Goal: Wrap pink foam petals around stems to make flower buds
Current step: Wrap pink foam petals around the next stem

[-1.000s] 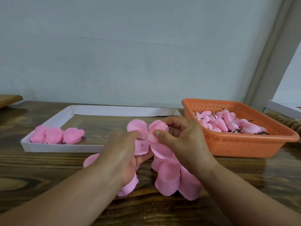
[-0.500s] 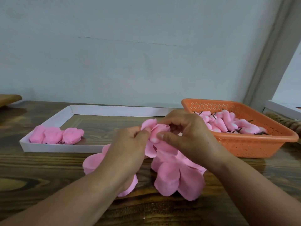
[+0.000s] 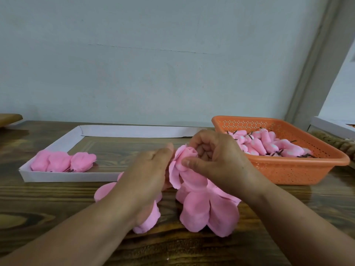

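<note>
on the tabletop (image 3: 57,208) a tray (image 3: 57,176) lies at the left, near the back edge, with buds (image 3: 63,162) in its front left corner. a basket (image 3: 288,169) of buds sits at the right. loose petals (image 3: 207,212) lie at the middle, nearer the front edge.

No legible text, label, brand, number or sign appears anywhere in the head view (the white surfaces carry no print that can be made out).
</note>
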Tool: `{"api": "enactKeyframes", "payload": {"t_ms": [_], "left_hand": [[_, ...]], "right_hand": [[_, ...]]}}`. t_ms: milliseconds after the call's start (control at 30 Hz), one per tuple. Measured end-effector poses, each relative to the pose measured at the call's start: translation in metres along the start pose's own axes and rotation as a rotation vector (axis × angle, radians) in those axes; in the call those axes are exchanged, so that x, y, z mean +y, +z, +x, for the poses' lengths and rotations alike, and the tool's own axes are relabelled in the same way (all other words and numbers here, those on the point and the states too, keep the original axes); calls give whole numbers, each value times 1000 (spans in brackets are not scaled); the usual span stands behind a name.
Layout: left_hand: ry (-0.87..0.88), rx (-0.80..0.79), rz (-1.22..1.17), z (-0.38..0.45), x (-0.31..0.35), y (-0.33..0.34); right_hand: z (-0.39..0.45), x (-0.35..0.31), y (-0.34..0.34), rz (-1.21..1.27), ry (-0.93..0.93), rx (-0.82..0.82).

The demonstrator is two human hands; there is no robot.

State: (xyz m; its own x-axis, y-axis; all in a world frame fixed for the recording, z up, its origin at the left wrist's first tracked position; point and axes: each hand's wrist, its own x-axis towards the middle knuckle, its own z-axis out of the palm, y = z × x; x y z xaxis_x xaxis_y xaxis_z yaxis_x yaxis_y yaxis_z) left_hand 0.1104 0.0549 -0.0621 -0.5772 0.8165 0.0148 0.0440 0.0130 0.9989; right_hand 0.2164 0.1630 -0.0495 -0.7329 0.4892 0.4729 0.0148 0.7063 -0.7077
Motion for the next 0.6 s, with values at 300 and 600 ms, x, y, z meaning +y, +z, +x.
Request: {"api": "enactKeyframes", "payload": {"t_ms": [300, 600], "left_hand": [[-18, -60, -33, 3, -5, -2], [-27, -153, -29, 8, -10, -3]], "right_hand": [[-1, 0, 3, -19, 42, -3], [1, 4, -4, 79, 88, -195]]}}
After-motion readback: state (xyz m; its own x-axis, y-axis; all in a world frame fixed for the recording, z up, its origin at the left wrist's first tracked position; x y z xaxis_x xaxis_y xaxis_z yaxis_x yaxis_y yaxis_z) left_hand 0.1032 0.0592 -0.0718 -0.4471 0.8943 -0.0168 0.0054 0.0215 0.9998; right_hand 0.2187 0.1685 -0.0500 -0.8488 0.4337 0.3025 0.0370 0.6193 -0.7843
